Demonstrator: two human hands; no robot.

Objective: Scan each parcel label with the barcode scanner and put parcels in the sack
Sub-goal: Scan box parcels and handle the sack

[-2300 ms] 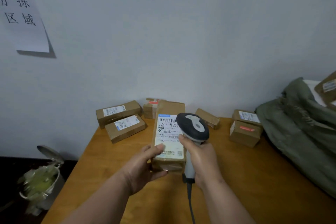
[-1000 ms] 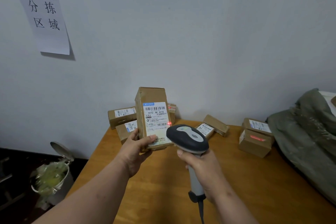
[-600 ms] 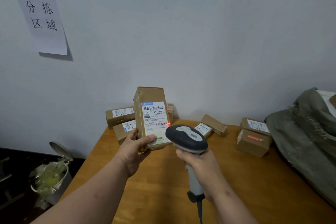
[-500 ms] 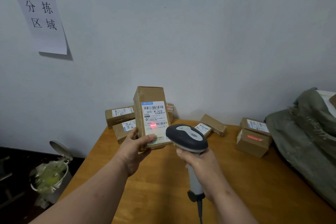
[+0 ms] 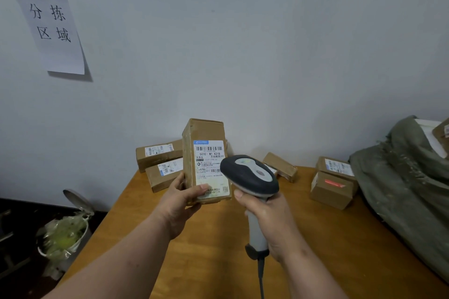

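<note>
**Parcel held upright in front of the scanner**

Nearest to me, my right hand (image 5: 269, 218) is wrapped round the pale handle of the barcode scanner (image 5: 250, 175), fingers curled tight on the grip, its cord dropping off the bottom edge. The dark head sits just right of the parcel (image 5: 206, 160), overlapping its lower right corner. My left hand (image 5: 177, 201) grips that parcel at its bottom end, thumb pressed across the lower part of the white label (image 5: 211, 167), fingers curled behind. The parcel stands upright, lifted clear of the wooden table (image 5: 218, 250), label facing me.

Farther back on the table lie other brown parcels: two long ones (image 5: 160, 162) at the left rear, a small one (image 5: 281, 166) behind the scanner head, two stacked (image 5: 332, 182) to the right. The green sack (image 5: 401, 177) slumps at the right edge, a box showing at its mouth. A lined bin (image 5: 63, 235) stands on the floor left; a paper sign (image 5: 52, 29) hangs on the wall
</note>
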